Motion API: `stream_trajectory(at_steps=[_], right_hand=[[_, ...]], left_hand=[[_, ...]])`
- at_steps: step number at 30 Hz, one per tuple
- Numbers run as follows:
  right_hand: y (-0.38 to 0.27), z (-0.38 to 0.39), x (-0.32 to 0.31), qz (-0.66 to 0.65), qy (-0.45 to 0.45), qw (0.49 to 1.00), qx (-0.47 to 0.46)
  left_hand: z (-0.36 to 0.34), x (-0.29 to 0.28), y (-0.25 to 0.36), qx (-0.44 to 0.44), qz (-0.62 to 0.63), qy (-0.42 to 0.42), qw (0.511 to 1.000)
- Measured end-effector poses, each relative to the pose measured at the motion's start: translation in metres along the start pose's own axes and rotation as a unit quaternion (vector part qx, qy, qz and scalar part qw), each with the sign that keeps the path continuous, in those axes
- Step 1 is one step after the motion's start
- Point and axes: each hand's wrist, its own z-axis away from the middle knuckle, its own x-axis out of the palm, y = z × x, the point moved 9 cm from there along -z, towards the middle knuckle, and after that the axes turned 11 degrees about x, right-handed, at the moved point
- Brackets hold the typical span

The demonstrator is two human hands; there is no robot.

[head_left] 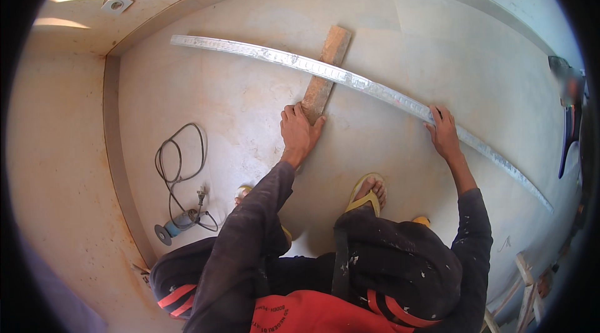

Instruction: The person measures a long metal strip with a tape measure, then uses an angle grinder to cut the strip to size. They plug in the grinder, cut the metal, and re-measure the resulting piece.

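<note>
A long silver metal batten (pixel 269 55) with marks along its face runs slantwise over the floor, from far left to near right. The fisheye view bends it into a curve. It crosses a short brown wooden board (pixel 336 45), which appears to lie under it. My left hand (pixel 298 131) grasps the near end of that board, thumb on its right side and fingers on its left. Farther right, my right hand (pixel 444 132) is closed around the batten. Some of the fingers on its far edge are hidden.
An angle grinder (pixel 180 223) with a coiled black cord (pixel 160 161) lies at the left. A wall socket (pixel 116 3) is at upper left. Dark items (pixel 569 114) line the right edge, and a wooden frame (pixel 530 289) stands at lower right. My sandalled foot (pixel 370 192) is below the board.
</note>
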Motion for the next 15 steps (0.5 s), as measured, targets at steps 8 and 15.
stream_trajectory(at_steps=[8, 15], right_hand=[[-0.001, 0.001, -0.008, -0.033, 0.024, 0.999, 0.020], [-0.001, -0.001, -0.006, -0.056, 0.004, 0.998, 0.032]], left_hand=[[-0.008, 0.001, 0.001, -0.055, 0.061, -0.046, 0.996], [-0.008, -0.005, 0.006, -0.010, 0.017, -0.030, 0.999]])
